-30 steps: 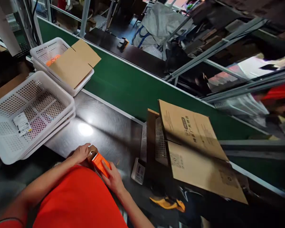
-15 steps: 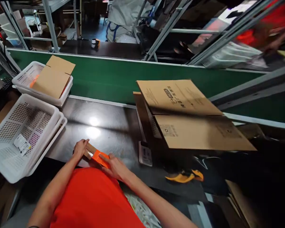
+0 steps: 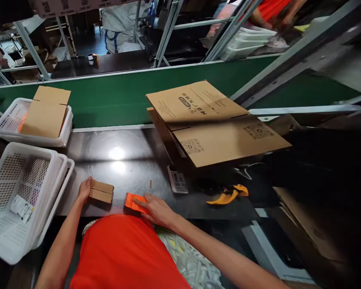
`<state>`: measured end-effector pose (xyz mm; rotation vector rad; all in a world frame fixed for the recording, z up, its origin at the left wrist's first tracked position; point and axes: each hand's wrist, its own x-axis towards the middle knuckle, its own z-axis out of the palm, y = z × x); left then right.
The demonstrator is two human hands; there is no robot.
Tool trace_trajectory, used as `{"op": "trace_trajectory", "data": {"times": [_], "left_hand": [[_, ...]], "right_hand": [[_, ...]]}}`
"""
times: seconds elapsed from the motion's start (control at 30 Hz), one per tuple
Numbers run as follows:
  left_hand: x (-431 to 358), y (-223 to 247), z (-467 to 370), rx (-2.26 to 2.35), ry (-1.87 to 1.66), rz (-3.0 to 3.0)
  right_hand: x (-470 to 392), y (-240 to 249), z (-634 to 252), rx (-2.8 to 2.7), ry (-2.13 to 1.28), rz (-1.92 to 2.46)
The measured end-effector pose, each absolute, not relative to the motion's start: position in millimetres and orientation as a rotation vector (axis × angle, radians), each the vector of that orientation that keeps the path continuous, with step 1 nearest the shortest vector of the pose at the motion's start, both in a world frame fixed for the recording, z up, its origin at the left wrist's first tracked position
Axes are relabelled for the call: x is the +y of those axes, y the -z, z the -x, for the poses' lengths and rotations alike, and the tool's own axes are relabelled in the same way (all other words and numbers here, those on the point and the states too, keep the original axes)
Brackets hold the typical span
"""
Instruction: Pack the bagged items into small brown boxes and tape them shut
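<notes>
My left hand (image 3: 84, 189) rests against the left end of a small brown cardboard box (image 3: 101, 191) lying on the dark steel table (image 3: 129, 160). A hand's width to its right, my right hand (image 3: 156, 208) lies on a flat orange tool (image 3: 133, 202), which looks like a tape dispenser, pressed to the table near its front edge. The box and the orange tool are apart.
Stacked white perforated baskets (image 3: 21, 196) stand at the left, a label inside. A farther basket (image 3: 33, 138) carries a folded carton. Large flattened cartons (image 3: 216, 124) overhang the table at the right. A green conveyor belt (image 3: 117, 96) runs behind. A scanner-like device (image 3: 177, 181) and yellow strap (image 3: 225, 194) lie nearby.
The orange tool has come off the small box, and my right hand slid it to the right. My left hand moved the box a little left. The view swung rightward.
</notes>
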<state>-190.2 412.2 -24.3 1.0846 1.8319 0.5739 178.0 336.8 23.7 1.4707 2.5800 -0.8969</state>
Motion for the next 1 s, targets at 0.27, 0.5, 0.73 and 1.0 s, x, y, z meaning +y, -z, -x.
{"op": "trace_trajectory", "data": {"times": [0.27, 0.5, 0.73, 1.0], "left_hand": [[396.5, -8.0, 167.5, 1.492, -0.617, -0.839], [403.1, -26.8, 165.7, 1.500, -0.742, -0.898], [408.1, -31.5, 167.7, 1.555, -0.763, -0.970], [403.5, -33.3, 168.5, 1.604, -0.728, -1.054]], "right_hand": [[353.9, -54.6, -138.1, 2.876, 0.976, -1.419], [346.0, -73.2, -141.3, 2.801, 1.192, -1.503], [364.4, -88.3, -144.0, 2.656, 1.348, -1.524], [369.2, -95.6, -144.7, 2.594, 1.426, -1.478]]}}
